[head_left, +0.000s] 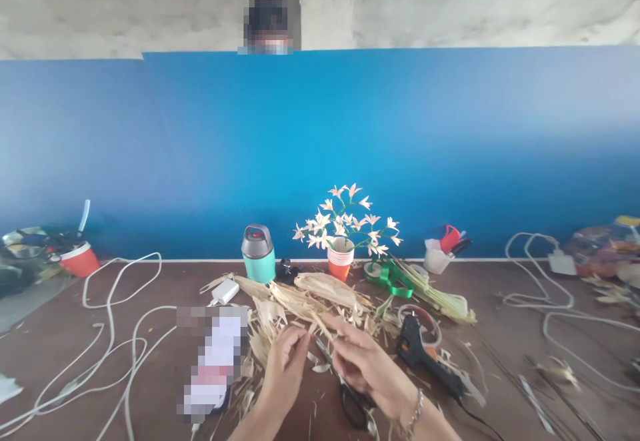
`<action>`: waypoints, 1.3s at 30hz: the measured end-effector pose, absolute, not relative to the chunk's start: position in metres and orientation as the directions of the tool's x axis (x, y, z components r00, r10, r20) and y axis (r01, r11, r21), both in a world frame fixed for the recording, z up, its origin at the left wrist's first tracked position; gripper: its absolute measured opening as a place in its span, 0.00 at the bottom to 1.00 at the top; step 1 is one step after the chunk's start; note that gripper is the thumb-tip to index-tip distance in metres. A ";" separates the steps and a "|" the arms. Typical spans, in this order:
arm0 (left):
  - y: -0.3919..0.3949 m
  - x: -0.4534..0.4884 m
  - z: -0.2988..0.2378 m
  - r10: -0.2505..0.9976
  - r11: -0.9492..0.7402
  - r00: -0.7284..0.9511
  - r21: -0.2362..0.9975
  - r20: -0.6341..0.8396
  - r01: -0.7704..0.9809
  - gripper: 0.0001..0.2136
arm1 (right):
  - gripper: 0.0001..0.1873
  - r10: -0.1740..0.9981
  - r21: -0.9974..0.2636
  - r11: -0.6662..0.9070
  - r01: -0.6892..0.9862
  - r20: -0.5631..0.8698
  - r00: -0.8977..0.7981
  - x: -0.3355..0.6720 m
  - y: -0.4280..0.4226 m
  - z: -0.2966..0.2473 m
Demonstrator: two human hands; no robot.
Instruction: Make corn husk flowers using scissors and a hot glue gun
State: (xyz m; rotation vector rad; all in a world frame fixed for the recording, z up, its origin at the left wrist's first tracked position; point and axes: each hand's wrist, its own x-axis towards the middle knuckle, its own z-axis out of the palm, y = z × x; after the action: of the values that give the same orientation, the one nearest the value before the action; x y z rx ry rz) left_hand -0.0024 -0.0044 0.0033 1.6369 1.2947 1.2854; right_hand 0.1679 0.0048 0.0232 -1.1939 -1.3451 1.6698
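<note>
My left hand is closed in a pinch above the dried corn husks; whatever sits between its fingertips is too small to make out. Close by on the right, my right hand has its fingers stretched towards the left fingertips, slightly blurred. Beneath it lie black-handled scissors, blades partly showing between the hands. A black glue gun rests just right of my right hand. Behind the husks, pale husk-like flowers on green stems stand in stacked paper cups.
Green ribbon and pale stalks lie behind the glue gun. A phone, white charger and loose cables are left; a teal flask stands behind. A blue partition borders the table, with a person beyond it.
</note>
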 end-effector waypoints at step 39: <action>0.005 -0.029 0.007 0.892 -0.440 0.329 0.423 0.311 0.792 0.06 | 0.32 0.935 -0.326 0.252 0.911 0.325 -0.142 0.178 0.012 -0.002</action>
State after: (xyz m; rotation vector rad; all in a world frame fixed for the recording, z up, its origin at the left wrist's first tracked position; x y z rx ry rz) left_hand -0.0286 0.0052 0.0066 2.3958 1.5402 0.7544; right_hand 0.1777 0.0117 -0.0021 -1.6765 -2.0722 0.0694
